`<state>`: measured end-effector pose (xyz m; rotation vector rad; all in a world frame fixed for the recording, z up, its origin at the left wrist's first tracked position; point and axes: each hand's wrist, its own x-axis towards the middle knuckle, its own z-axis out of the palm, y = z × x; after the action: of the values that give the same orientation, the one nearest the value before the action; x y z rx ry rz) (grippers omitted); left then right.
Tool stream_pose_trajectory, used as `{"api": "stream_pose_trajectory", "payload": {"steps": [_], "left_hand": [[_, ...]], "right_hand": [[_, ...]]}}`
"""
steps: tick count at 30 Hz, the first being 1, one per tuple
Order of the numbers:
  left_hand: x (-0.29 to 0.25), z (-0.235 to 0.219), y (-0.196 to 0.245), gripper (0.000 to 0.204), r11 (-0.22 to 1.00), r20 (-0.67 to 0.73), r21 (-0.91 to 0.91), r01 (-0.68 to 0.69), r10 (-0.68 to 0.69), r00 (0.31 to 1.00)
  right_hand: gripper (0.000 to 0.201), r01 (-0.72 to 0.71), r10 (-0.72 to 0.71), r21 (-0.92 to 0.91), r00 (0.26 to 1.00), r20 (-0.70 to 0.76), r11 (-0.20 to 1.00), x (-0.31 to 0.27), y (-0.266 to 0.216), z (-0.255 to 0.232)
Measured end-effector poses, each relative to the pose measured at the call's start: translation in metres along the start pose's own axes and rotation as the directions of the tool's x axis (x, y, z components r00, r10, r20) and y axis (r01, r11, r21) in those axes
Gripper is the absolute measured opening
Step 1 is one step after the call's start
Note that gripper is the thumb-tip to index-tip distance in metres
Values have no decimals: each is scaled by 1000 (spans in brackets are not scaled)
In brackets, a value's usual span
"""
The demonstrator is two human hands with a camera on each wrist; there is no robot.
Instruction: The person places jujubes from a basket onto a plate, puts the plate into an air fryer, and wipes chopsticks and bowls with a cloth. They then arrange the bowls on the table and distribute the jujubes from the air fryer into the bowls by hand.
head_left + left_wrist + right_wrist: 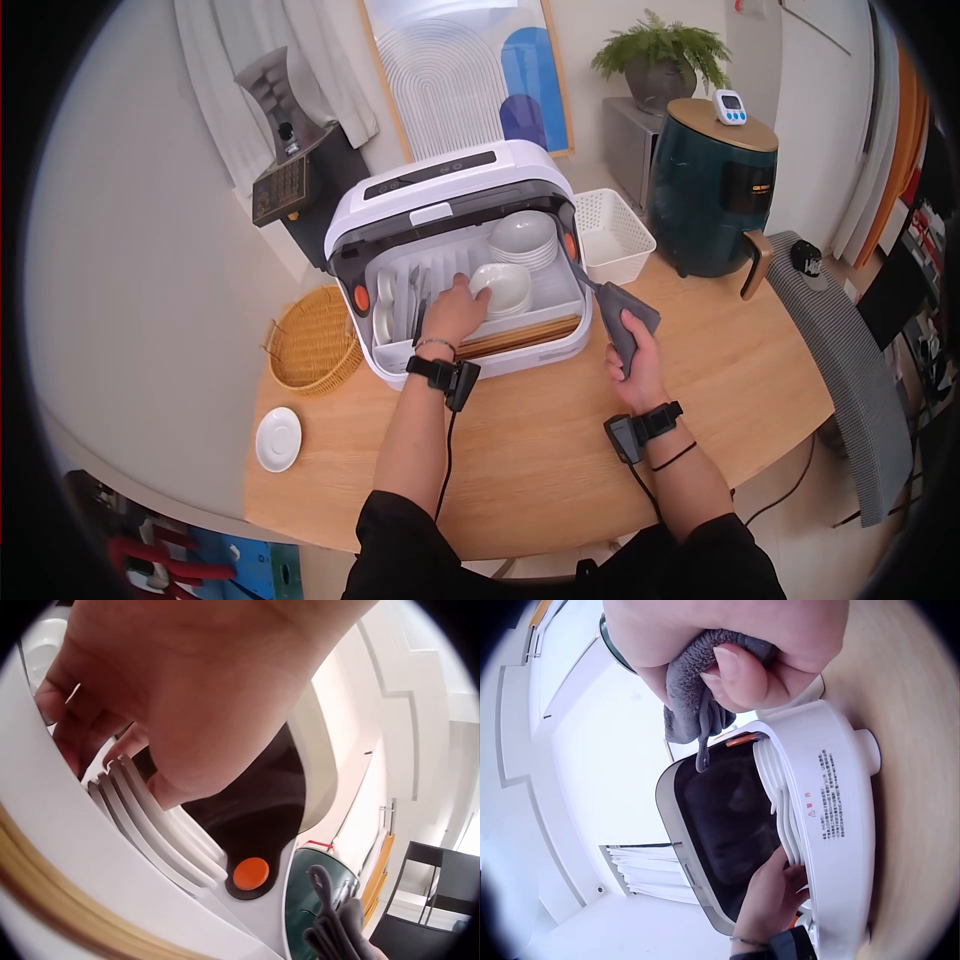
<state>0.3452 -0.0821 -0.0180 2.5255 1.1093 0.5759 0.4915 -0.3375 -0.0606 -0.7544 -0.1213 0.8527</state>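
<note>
My left hand (457,312) reaches into a white countertop dish cabinet (535,352) with its lid raised. In the left wrist view, its thumb and index finger pinch at the rims of stacked white bowls (161,847); the other fingers are partly hidden behind them. A second stack of white bowls (523,236) stands behind. To the left of that hand stand cutlery (412,300) and small white dishes (384,318). Out to the right of the cabinet, my right hand (640,360) grips a folded grey cloth (622,312), a loop hanging from it.
Wooden chopsticks (520,338) lie along the cabinet's front. A wicker basket (316,345) and a white saucer (278,440) are on the left of the table. On the right stand a white plastic basket (615,240) and a green air fryer (705,200) with a timer (730,107) on top.
</note>
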Motion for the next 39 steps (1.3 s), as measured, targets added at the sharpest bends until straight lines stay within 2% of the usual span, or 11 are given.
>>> {"api": "stream_pose_trajectory", "payload": {"steps": [1, 4, 6, 10, 13, 18, 24, 30, 34, 37, 39], "left_hand": [[13, 9, -9, 53, 1000, -2, 7, -4, 4, 1000], [35, 8, -12, 57, 998, 208, -10, 54, -51, 977], [26, -28, 18, 54, 962, 531, -61, 267, -195, 824], [31, -28, 12, 52, 975, 519, -29, 222, -175, 837], [31, -25, 13, 48, 953, 458, -160, 258, -160, 874], [42, -24, 19, 39, 887, 662, -18, 462, -336, 670], [59, -5, -10, 55, 932, 608, -47, 360, -259, 750], [40, -14, 15, 53, 873, 497, -278, 400, -226, 838], [32, -21, 28, 53, 879, 465, -257, 402, -252, 849], [30, -17, 22, 51, 904, 401, -242, 354, -239, 885], [28, -8, 7, 52, 935, 226, -277, 221, -160, 961]], "right_hand": [[23, 2, -2, 7, 1000, 3, 1000, -2, -1, 3], [23, 28, -28, -9, 1000, -13, 1000, -8, -3, 9], [23, 28, -28, 1, 999, -20, 1000, -9, -4, 10], [24, 22, -22, 0, 1000, -19, 1000, -10, -4, 10], [24, 25, -25, 0, 1000, -4, 1000, -10, -4, 10], [24, 22, -22, 5, 1000, 17, 1000, -14, -4, 11], [25, 8, -8, 3, 1000, 13, 1000, -16, -5, 12], [26, 16, -16, 10, 1000, 4, 1000, -17, -5, 13], [25, 22, -22, 10, 1000, 4, 1000, -15, -4, 12], [24, 19, -20, 21, 1000, 14, 1000, -14, -3, 10], [24, 18, -18, 26, 1000, 19, 999, -15, -4, 11]]}}
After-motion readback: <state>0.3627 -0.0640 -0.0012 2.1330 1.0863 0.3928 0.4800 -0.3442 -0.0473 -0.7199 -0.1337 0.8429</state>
